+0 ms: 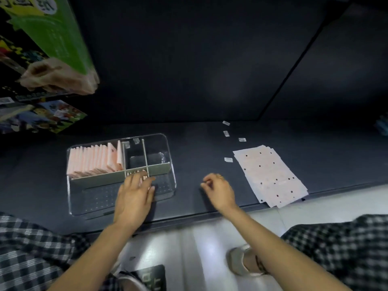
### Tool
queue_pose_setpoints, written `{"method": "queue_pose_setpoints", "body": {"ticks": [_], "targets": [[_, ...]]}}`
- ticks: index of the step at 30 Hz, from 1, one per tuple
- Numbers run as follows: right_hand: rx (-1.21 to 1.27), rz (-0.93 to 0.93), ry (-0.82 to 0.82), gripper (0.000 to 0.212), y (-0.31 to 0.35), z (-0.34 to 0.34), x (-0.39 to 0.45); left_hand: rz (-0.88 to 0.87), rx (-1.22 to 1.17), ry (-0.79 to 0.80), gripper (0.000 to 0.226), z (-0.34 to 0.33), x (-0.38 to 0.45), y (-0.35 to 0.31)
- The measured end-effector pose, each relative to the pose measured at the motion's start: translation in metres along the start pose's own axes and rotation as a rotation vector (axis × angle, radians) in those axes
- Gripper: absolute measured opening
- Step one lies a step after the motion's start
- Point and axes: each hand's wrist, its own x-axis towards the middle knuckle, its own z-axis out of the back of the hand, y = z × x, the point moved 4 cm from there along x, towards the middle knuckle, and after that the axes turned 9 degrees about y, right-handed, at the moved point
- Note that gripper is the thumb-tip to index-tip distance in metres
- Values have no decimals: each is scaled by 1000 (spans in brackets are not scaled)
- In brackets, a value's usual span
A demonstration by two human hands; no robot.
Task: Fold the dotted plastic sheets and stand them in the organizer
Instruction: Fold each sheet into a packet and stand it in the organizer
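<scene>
Now tucking a folded sheet [144, 177] upright into the organizer [171, 164] near the surface's front edge, left hand [134, 196] pinching it, right hand [219, 189] loosely curled, holding nothing, beside the flat stack [270, 175].

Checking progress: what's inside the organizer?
The organizer holds a row of folded sheets standing in its left compartment. The left hand covers part of the front.
</scene>
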Motion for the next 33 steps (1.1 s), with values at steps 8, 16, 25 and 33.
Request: {"method": "queue_pose_setpoints", "body": {"ticks": [8, 16, 25, 33], "targets": [[-99, -373, -64, 44, -170, 68, -19, -399, -66, 159, 35, -29, 1, -73], [-181, -301, -146, 23, -181, 67, -18, -280, 30, 543, 49, -105, 5, -57], [-58, -238, -124, 20, -188, 60, -17, -284, 77, 581, 56, -120, 6, -50], [-84, -110, -268, 13, -161, 68, -22, -271, 66, 594, 53, -111, 9, -60]]}}
